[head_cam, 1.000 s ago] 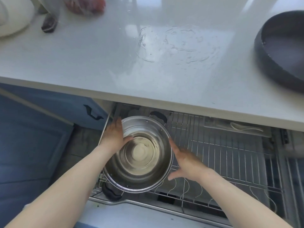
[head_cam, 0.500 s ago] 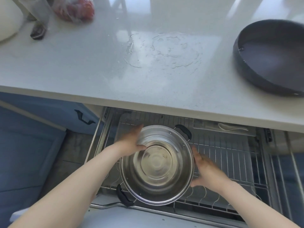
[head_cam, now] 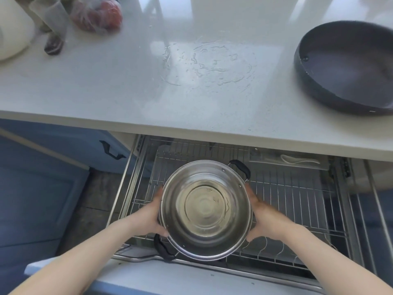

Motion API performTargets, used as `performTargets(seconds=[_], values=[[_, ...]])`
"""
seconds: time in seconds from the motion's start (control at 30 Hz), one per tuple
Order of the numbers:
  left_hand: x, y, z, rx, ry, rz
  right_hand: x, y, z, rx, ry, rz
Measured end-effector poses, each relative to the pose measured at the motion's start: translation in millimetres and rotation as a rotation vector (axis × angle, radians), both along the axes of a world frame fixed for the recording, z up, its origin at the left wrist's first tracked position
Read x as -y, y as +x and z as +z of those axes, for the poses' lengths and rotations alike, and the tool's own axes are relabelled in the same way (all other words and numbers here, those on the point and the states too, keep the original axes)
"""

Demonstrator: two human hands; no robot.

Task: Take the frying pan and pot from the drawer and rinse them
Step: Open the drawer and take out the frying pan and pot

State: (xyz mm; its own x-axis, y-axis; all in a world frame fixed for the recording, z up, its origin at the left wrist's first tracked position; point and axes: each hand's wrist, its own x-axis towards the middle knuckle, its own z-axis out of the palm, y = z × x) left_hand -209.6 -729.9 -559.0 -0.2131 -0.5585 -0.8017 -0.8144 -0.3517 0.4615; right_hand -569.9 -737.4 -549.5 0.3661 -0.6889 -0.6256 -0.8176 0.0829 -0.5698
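The steel pot (head_cam: 205,209) is held above the wire rack of the open drawer (head_cam: 297,201), mouth upward, with its two black handles lying on a diagonal from far right to near left, so the hands are set on the bare wall between them and not on the handles. The left hand (head_cam: 152,218) is pressed against the left wall with the fingers curved around it, and the right hand (head_cam: 262,216) is wrapped likewise around the right wall, both equally near. The frying pan (head_cam: 348,67) is seen resting on the counter (head_cam: 106,88) at the far right, so the lift is judged to lead up and away from the drawer.
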Motion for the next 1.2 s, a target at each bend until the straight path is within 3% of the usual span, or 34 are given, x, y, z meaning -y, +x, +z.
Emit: performTargets(seconds=[0.17, 0.47, 0.77, 0.93, 1.2], values=[[4, -10, 8, -0.011, -0.021, 0.063, -9, 1, 4, 0.060, 0.016, -0.092], [45, -21, 87, -0.077, -0.105, 0.021, -5, -18, 53, 0.183, -0.045, -0.230], [38, -45, 143, -0.068, -0.112, -0.097, -38, -38, 114, 0.129, -0.055, -0.257], [32, -53, 158, -0.108, -0.045, -0.117, -63, -52, 130, 0.077, 0.000, -0.270], [20, -63, 210, -0.289, 0.084, -0.120, -107, -74, 197, 0.167, -0.069, -0.261]])
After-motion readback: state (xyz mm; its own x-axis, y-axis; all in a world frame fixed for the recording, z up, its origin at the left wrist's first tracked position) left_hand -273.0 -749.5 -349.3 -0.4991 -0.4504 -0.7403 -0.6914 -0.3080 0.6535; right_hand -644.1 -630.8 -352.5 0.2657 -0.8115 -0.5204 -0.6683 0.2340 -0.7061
